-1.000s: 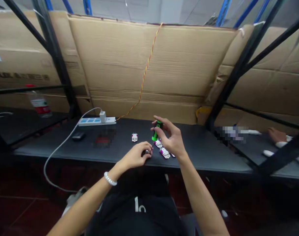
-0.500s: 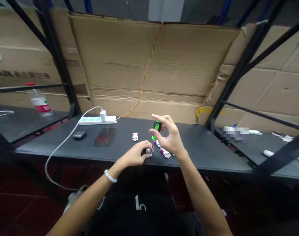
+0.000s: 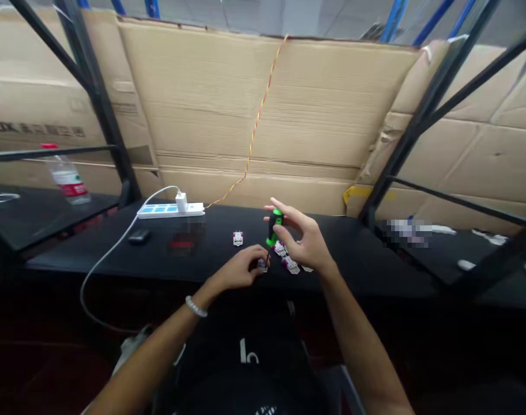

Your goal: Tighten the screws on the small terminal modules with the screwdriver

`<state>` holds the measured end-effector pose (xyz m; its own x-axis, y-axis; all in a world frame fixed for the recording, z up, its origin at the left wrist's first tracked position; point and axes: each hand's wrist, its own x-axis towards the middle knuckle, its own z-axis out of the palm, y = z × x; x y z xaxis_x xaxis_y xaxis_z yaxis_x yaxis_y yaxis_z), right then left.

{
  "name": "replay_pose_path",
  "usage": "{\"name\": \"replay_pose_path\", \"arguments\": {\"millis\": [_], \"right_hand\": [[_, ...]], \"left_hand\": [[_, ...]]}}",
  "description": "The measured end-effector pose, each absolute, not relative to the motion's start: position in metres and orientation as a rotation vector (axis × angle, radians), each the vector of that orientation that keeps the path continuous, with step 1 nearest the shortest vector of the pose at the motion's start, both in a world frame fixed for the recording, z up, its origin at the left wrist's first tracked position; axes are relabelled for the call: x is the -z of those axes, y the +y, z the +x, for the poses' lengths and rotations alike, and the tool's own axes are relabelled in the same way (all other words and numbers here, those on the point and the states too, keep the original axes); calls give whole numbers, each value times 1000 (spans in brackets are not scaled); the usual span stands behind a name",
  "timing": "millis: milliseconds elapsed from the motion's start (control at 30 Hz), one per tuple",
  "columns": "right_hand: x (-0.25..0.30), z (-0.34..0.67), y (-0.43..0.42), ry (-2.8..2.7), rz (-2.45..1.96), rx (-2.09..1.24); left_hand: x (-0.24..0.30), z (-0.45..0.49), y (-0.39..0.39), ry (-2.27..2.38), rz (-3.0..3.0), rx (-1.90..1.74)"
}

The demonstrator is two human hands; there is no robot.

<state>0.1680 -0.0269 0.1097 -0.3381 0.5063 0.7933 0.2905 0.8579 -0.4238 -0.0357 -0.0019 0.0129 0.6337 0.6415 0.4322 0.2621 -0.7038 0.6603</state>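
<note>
Between the thumb and fingers of my right hand (image 3: 305, 237) is a black and green screwdriver (image 3: 273, 228), nearly upright. Its thin shaft points down to a small white part (image 3: 263, 266) on the table, which my left hand (image 3: 239, 267) pinches and partly covers. Whether the tip sits in a screw is too small to tell. Just right of the shaft, several small white and purple plastic pieces (image 3: 291, 265) lie close together, some behind my right hand. A single similar piece (image 3: 237, 238) rests apart, beyond my left hand.
A white power strip (image 3: 168, 211) with a plugged-in charger and cable lies at the back left of the black table (image 3: 128, 259). Nearby are a small dark object (image 3: 139, 237) and a blurred patch. A water bottle (image 3: 70, 180) stands far left. Cardboard (image 3: 202, 104) walls the back.
My right hand's fingers have shifted around the screwdriver handle, showing more of it. My left hand stays in place on the small part. The picture's brightness has changed.
</note>
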Motion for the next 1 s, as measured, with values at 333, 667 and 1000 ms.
{"name": "replay_pose_path", "arguments": {"millis": [333, 667, 1000], "right_hand": [[-108, 173, -25, -1934, -647, -307], [-113, 172, -29, -1965, -662, -242], [-114, 174, -27, -1993, -648, -284]], "left_hand": [[-9, -34, 0, 708, 2298, -926], [-9, -34, -1, 704, 2296, -929], [-9, -35, 0, 713, 2304, -919]]}}
